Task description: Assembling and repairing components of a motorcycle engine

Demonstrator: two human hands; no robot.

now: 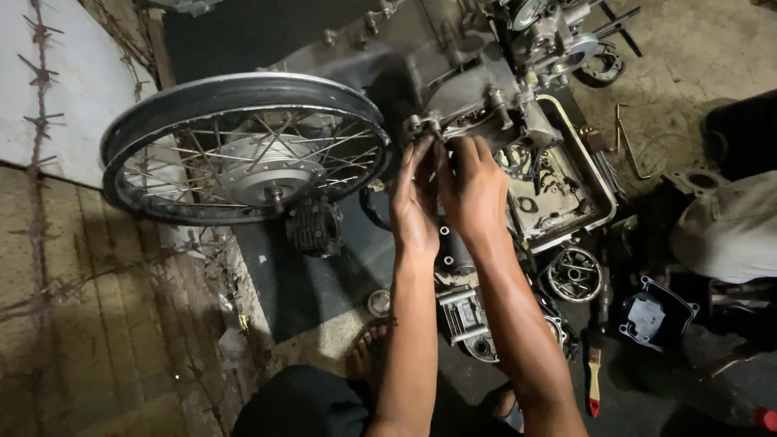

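Now both hands are working close together on a grey metal engine block (477,97) that is lying on the floor at about twelve o'clock from the person. The left hand (414,202) is reaching up with its fingers curled and nearly closed around a small metal fitting (422,125) at the lower edge of the block. The right hand (473,190) is lying just beside it, touching it, with the fingers bent onto the same edge; I cannot tell if it is gripping anything.

At about two o'clock from the hands a rectangular metal tray (600,190) is standing on the floor, and it is holding small rings, gaskets and other dark parts. At about nine o'clock a spoked wheel (243,150) is leaning, with a finned cylinder (314,228) under it. Below the hands, at about five o'clock, a round clutch part (575,275) is lying, then a black plastic cover (657,314) and a paintbrush with a red handle (594,380).
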